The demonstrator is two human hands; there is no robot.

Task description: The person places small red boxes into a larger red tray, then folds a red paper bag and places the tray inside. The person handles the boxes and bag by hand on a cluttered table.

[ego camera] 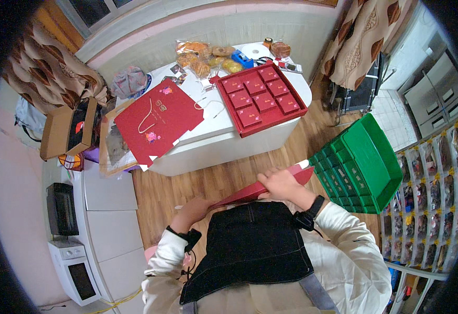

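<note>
A folded piece of red paperboard (244, 195), with a pink inner face and a white end flap, slants across in front of my black apron. My right hand (280, 184) is closed over it near its right end. The other end is in the grip of my left hand (193, 212), which is a little blurred and whose fingers are mostly hidden. On the white table (213, 131) beyond lies a flat red gift bag blank (174, 114) with flower prints and a cord handle. To its right, a red tray (245, 128) holds several small red boxes (265, 101).
Stacked green crates (354, 165) stand close by my right hand, beside a hanging rack of clear pockets (425, 204). Packaged bread (199, 67) and a blue tape dispenser (242, 59) sit along the table's back. An open cardboard box (58, 131) and a white microwave (74, 271) are at left.
</note>
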